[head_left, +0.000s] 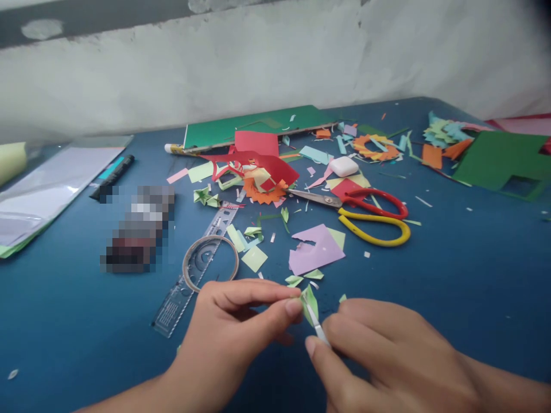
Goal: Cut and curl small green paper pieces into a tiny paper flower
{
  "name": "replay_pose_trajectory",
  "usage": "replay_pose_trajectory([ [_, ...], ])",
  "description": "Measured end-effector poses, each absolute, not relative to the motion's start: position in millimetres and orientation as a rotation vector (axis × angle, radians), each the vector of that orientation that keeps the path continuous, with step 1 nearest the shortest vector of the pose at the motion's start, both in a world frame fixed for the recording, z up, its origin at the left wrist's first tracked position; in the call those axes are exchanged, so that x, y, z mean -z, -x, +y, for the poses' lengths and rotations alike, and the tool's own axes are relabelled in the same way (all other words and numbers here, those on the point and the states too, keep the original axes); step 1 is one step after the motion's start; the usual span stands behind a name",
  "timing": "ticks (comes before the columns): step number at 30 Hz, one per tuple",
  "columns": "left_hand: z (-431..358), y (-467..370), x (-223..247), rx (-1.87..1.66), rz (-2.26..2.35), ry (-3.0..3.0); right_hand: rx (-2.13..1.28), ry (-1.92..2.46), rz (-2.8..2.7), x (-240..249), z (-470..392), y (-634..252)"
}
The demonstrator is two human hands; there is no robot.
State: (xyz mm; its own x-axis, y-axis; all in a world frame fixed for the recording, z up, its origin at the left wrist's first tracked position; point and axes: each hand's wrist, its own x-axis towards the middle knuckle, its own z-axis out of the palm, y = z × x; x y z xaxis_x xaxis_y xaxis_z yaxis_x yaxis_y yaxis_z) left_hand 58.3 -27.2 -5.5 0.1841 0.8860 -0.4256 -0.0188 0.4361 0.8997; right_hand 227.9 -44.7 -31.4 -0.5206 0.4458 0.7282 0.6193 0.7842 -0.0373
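Observation:
Between its thumb and forefinger, my left hand [252, 321] pinches the edge of a small light green folded paper leaf [310, 297]. My right hand [387, 350] is closed on a slim whitish stick-like piece [319, 331], whose narrow end lies against the leaf; its exact kind is unclear. Just beyond my fingers are more small green paper leaves [314, 274] and a torn lilac paper piece [317, 249]. A roll of tape [186, 269] rests on a clear plastic ruler [170, 312], beside my left hand.
Scissors [374, 212] with red and yellow handles lie partly open amid colored paper scraps. Behind are a white eraser [344, 166] and a green board [253, 127]. At left are a pixelated object [140, 229], a black marker [112, 175] and sheets in plastic [55, 183].

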Motion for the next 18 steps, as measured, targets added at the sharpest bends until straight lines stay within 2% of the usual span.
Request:
replay_pose_trajectory([
  [5,-28.7,-58.3,6.0,-0.782,1.244,-0.949,0.255,0.805,-2.278,26.8,-50.2,-226.6],
  [7,-28.6,-58.2,6.5,-0.780,1.258,-0.971,0.178,0.940,-2.253,24.6,-52.9,-226.7],
  [15,-29.2,-56.5,8.2,-0.787,1.264,-1.006,-0.090,0.819,-2.266,14.2,-43.7,-230.2],
  [18,-29.1,-55.9,8.0,-0.791,1.264,-1.033,-0.210,0.909,-2.118,14.3,-46.8,-228.8],
])
